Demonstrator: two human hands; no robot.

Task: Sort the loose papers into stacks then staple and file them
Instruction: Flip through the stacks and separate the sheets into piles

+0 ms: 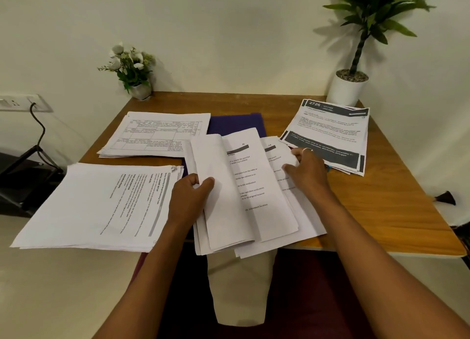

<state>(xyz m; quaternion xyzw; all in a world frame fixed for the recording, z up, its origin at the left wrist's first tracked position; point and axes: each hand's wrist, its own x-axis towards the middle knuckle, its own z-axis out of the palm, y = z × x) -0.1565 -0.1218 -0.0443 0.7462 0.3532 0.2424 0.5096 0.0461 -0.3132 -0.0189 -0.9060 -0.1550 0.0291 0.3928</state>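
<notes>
Papers [229,201] lie on wooden table [381,186]; left fingers [206,183] grip some, right fingers [290,167] pinch a sheet [278,158].

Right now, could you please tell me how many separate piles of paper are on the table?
4: a near-left pile, a back-left pile, a back-right pile, and a centre pile held by the left hand and right hand. More may lie hidden beneath.

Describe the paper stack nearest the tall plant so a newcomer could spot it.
Start at the wooden table, then its far right corner, where the tall potted plant stands. The stack lies in front of its white pot. It alone carries dark banners and a bold 2726 heading.
</notes>
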